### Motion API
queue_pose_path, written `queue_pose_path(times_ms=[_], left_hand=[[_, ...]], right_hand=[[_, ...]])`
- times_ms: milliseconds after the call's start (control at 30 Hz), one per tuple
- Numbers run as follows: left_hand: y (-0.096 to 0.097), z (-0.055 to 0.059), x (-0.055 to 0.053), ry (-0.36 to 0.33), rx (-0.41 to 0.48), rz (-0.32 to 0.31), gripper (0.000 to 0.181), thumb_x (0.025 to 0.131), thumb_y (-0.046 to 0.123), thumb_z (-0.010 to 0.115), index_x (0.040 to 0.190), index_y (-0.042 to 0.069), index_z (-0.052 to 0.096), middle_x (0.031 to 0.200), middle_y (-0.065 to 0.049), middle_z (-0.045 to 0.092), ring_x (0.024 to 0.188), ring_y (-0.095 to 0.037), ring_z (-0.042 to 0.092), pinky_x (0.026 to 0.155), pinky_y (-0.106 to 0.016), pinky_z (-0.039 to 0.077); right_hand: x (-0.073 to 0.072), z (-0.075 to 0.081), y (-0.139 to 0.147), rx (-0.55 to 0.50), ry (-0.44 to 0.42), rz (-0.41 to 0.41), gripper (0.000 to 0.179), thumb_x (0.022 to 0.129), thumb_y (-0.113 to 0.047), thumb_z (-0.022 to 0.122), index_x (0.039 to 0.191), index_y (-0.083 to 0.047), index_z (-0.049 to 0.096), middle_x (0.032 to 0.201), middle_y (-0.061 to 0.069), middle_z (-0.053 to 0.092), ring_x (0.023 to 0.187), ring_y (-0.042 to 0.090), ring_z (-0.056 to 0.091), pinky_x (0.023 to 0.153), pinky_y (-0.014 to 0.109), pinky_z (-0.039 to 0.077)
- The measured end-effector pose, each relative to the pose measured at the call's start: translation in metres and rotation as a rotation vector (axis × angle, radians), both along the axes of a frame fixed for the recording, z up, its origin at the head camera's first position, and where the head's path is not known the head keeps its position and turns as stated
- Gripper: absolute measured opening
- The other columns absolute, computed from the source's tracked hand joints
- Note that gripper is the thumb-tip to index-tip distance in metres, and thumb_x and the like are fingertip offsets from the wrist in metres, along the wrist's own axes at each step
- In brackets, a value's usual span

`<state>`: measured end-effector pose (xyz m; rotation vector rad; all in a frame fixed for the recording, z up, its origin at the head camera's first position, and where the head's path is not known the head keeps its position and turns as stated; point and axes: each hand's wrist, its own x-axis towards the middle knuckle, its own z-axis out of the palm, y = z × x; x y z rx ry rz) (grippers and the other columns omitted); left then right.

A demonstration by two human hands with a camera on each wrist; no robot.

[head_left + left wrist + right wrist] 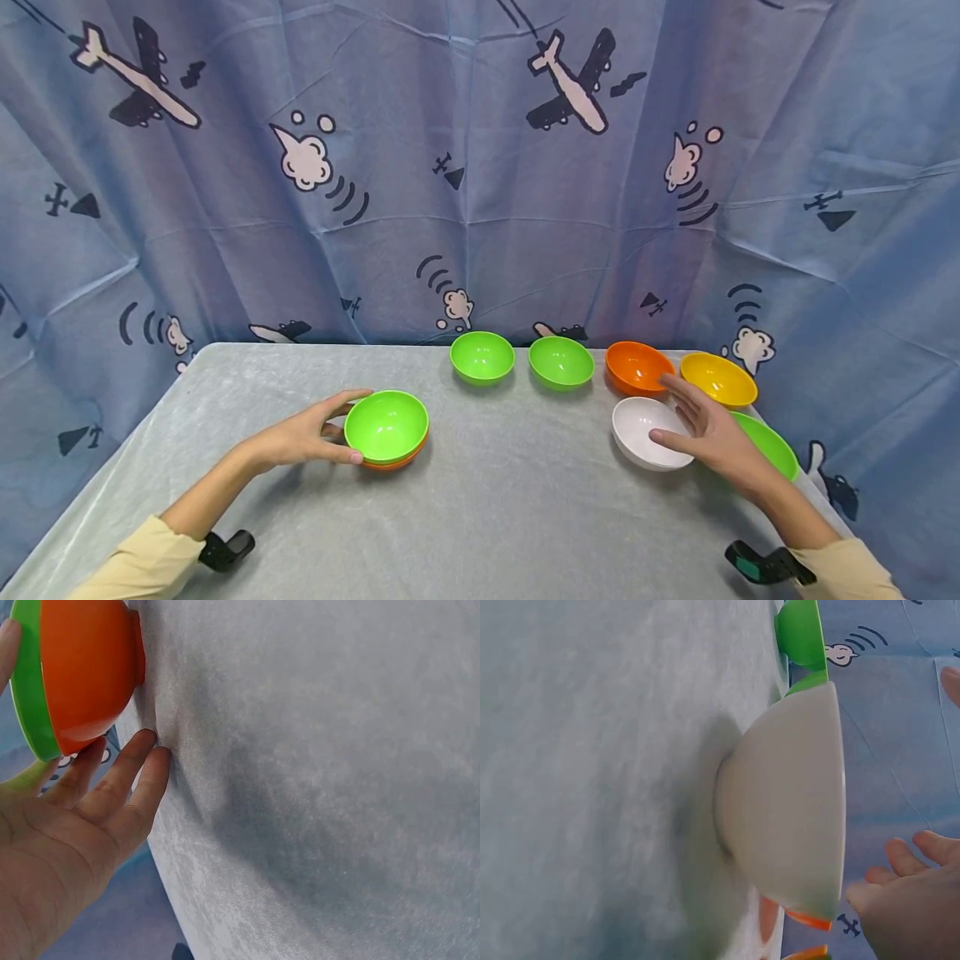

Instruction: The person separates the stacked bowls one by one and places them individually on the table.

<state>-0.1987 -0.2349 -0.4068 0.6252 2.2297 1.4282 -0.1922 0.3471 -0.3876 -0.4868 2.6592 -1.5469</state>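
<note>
My left hand (315, 433) is at the left side of a light green bowl (387, 425), thumb at its near rim and index finger at its far rim. That bowl sits nested in an orange bowl (90, 671), whose foot is down at the table. In the left wrist view the other fingers (135, 761) extend below the stack. Over the white bowl (637, 433) my right hand (712, 433) hovers, thumb and fingers spread apart. The right wrist view shows the white bowl (787, 802) upright on the table, with the hand (915, 892) above its rim.
Two green bowls (482, 358) (561, 363), an orange bowl (637, 367) and a yellow bowl (718, 379) line the far table edge. Another green bowl (768, 446) is partly hidden behind the right hand. A blue patterned curtain (480, 167) hangs behind the grey-covered table (510, 517).
</note>
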Motion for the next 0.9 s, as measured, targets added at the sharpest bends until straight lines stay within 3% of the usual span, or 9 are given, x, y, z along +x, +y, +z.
queue_pose_path(times_ms=[233,500,700,900], left_hand=[[0.001,0.001,0.001,-0.001,0.0,0.004,0.097,0.088,0.018,0.083,0.161,0.005,0.019,0.155,-0.032,0.026,0.124,-0.048,0.054,0.089,-0.045,0.054],[0.0,0.0,0.0,0.007,-0.014,0.01,0.1,0.086,0.018,0.086,0.161,0.006,0.021,0.156,-0.031,0.025,0.126,-0.051,0.05,0.092,-0.049,0.053],[0.0,-0.001,-0.001,0.036,-0.014,0.004,0.099,0.084,0.015,0.087,0.158,0.001,0.024,0.152,-0.031,0.032,0.13,-0.054,0.045,0.1,-0.055,0.047],[0.002,-0.002,-0.003,0.049,-0.019,0.011,0.096,0.082,0.013,0.088,0.156,-0.002,0.028,0.147,-0.028,0.039,0.126,-0.048,0.051,0.099,-0.054,0.048]], right_hand=[[-0.008,-0.001,-0.012,-0.061,0.06,0.078,0.08,0.093,-0.002,0.074,0.155,0.008,0.025,0.158,0.029,0.027,0.145,0.038,0.03,0.104,0.014,0.033],[-0.019,-0.003,-0.03,-0.131,0.055,0.156,0.065,0.096,0.0,0.07,0.15,0.01,0.035,0.149,0.032,0.038,0.13,0.016,0.054,0.098,0.026,0.045],[-0.028,-0.003,-0.045,-0.105,0.074,0.212,0.053,0.097,-0.002,0.069,0.144,0.005,0.048,0.142,0.02,0.053,0.126,0.033,0.056,0.095,0.026,0.049],[-0.035,-0.004,-0.061,-0.138,0.05,0.249,0.046,0.097,-0.001,0.069,0.139,0.008,0.053,0.139,0.029,0.052,0.125,0.041,0.055,0.094,0.028,0.051]])
